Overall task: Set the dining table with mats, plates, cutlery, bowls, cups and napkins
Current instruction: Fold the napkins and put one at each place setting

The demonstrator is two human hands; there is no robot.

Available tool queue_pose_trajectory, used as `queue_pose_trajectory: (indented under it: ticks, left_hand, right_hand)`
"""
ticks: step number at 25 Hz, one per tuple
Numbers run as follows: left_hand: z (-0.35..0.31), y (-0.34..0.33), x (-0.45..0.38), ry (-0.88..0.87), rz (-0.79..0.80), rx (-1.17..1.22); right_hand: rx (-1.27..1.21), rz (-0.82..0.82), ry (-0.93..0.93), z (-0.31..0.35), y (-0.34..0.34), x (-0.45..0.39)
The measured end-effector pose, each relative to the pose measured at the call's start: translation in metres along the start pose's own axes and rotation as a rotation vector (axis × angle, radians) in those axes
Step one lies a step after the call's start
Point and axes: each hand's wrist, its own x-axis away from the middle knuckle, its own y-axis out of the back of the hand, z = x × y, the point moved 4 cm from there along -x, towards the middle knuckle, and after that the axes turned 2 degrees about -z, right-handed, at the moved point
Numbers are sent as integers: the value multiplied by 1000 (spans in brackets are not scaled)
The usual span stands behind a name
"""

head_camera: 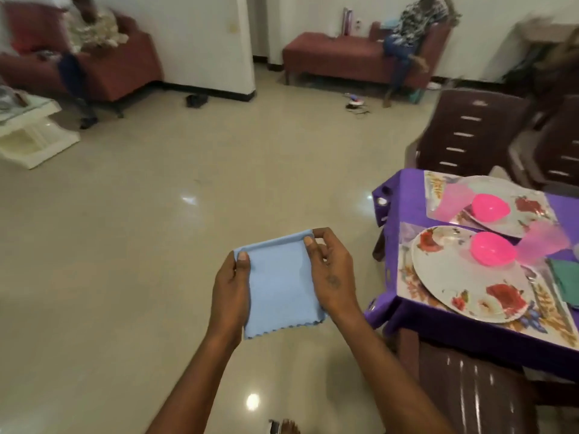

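Note:
I hold a folded light-blue napkin (277, 283) in front of me, over the floor and left of the table. My left hand (232, 286) pinches its left edge and my right hand (329, 274) pinches its top right corner. On the purple-clothed table (394, 214) at the right lie two floral plates, the near plate (451, 277) and the far plate (507, 220). Each carries a pink bowl, the near bowl (493, 248) and the far bowl (490, 207). Beside them stand translucent pink cups (451, 200) (542, 242). A green napkin (565, 280) and cutlery (537, 289) lie right of the near plate.
Brown plastic chairs stand at the table: one behind it (466, 133), one near me (470, 389). A wide stretch of shiny tile floor (156, 214) lies to the left. Sofas with seated people (407, 29) line the back wall, and a white low table (28, 133) stands far left.

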Motion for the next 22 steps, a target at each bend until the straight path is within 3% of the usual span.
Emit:
queue_pose_trajectory:
  ticks: [8, 12, 14, 17, 22]
  left_hand:
    - [-23, -170, -183, 34, 354, -50]
    - [-16, -258, -266, 125, 696, -97]
    - [-12, -310, -312, 97, 906, -187]
    - [-14, -373, -350, 26, 1052, -221]
    - [3, -501, -395, -49, 1324, -320]
  right_hand:
    - [-90, -428, -170, -61, 68, -164]
    - [-140, -718, -227, -95, 103, -242]
    - [-123, -873, -275, -106, 124, -284]
    - [-121, -980, -336, -117, 149, -314]
    - [-346, -1297, -503, -191, 189, -345]
